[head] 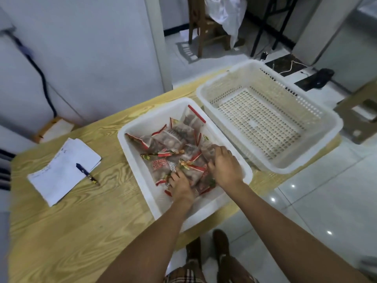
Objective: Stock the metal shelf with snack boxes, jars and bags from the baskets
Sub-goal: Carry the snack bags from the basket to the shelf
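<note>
Left hand [180,185] fingers curled onto snack bags [171,137], right hand [225,166] clutching bags, both at five o'clock in basket [151,111], second basket [318,160] at two o'clock.

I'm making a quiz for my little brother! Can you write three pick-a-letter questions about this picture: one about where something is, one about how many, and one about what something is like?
1. Where are the snack bags? A in the basket nearer the person; B on a metal shelf; C inside a bucket.
2. How many white baskets stand on the table? A one; B two; C four.
3. The basket with holes is: A full of jars; B holding nothing; C upside down.

Answers: 1 A, the bags are piled inside its white walls. 2 B, the two stand side by side. 3 B, its bare slotted floor shows all over.
</note>
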